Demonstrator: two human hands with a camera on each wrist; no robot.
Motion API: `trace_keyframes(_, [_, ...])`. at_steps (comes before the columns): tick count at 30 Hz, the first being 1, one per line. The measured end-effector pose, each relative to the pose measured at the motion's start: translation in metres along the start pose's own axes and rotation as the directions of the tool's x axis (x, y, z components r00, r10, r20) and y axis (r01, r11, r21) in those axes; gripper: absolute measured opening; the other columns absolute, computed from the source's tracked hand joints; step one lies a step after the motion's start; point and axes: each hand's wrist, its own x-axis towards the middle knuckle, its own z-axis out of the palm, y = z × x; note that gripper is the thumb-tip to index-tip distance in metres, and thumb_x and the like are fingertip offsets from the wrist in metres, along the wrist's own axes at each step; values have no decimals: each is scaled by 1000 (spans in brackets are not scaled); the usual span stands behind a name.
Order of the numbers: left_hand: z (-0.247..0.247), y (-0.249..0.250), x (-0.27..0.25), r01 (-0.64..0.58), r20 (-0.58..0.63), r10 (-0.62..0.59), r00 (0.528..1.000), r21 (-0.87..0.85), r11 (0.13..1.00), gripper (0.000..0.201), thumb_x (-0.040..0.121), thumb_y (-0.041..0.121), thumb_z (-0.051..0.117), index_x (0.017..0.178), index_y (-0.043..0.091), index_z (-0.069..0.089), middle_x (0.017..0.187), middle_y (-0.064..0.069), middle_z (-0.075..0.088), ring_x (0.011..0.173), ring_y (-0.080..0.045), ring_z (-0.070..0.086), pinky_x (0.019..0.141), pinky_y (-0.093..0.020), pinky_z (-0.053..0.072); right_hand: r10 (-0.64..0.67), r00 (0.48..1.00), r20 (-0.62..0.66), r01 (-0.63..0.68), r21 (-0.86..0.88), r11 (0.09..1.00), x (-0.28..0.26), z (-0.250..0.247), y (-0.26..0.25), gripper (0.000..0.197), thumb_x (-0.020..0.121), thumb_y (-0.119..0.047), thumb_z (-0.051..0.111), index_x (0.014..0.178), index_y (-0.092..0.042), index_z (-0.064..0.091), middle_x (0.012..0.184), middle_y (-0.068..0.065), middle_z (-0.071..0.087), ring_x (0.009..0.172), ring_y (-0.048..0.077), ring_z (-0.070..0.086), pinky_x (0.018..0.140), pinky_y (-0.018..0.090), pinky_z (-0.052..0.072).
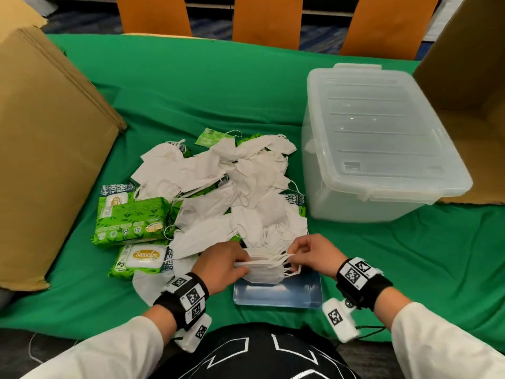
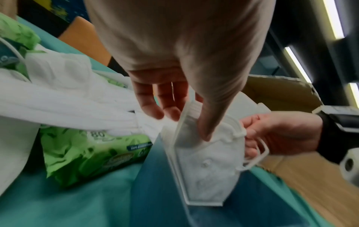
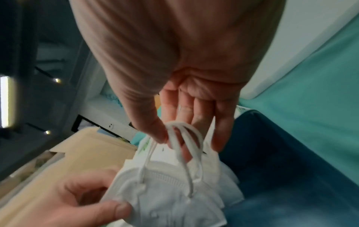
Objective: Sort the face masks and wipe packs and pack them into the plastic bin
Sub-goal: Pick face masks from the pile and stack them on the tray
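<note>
A small stack of folded white face masks (image 1: 263,269) is held just above a blue tray (image 1: 278,295) near the table's front edge. My left hand (image 1: 221,265) grips the stack's left end, thumb on top (image 2: 205,126). My right hand (image 1: 311,255) pinches the masks' ear loops (image 3: 180,138) at the right end. Behind lies a loose pile of white masks (image 1: 226,187) over green wipe packs (image 1: 131,220), one more pack (image 1: 142,259) nearer me. The clear plastic bin (image 1: 379,143) stands at the right with its lid on.
A folded cardboard sheet (image 1: 46,149) leans at the left and an open cardboard box (image 1: 470,105) stands behind the bin. Green cloth (image 1: 191,86) covers the table. Orange chair backs (image 1: 267,17) line the far edge. One mask (image 1: 149,285) lies by my left wrist.
</note>
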Motion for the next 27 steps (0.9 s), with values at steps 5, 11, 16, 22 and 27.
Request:
trace_keyframes(5, [22, 1, 6, -74, -32, 84, 996, 244, 967, 21, 89, 38, 63, 108, 29, 64, 101, 5, 67, 95, -21, 62, 77, -33, 39, -60, 973, -224, 4, -243, 970, 5, 11, 10, 15, 76, -22, 85, 70, -30, 74, 76, -10, 74, 71, 3, 66, 72, 23, 53])
trace_keyframes(11, [32, 1, 12, -120, -73, 158, 985, 373, 920, 41, 70, 36, 80, 103, 30, 56, 95, 7, 59, 87, -20, 56, 72, -35, 44, -78, 961, -267, 8, -254, 967, 9, 11, 5, 10, 74, -25, 86, 72, -27, 76, 75, -7, 71, 67, 3, 60, 63, 18, 48])
trace_keyframes(16, [34, 12, 22, -139, -27, 160, 987, 365, 920, 72, 74, 39, 74, 138, 27, 43, 131, 1, 51, 111, -22, 50, 93, -39, 45, 2, 971, -241, -26, -97, 995, 12, 16, 1, 9, 76, -11, 85, 77, -14, 77, 72, 2, 70, 62, 20, 71, 59, 38, 63])
trace_keyframes(22, [40, 19, 33, -124, 71, 104, 992, 380, 917, 70, 86, 21, 64, 152, 16, 39, 131, -8, 57, 110, -32, 59, 86, -42, 47, 29, 951, -307, -14, 49, 999, 14, 12, 2, 15, 76, -8, 87, 82, -16, 75, 81, 5, 73, 65, 25, 73, 67, 47, 64])
trace_keyframes(27, [46, 13, 32, -127, 65, 112, 992, 311, 942, 72, 86, 11, 58, 155, 14, 35, 125, -9, 58, 103, -32, 59, 80, -41, 46, 308, 923, -232, -196, 406, 892, -2, 3, 3, 20, 92, -14, 73, 91, -2, 58, 61, 13, 58, 52, 29, 65, 58, 55, 61])
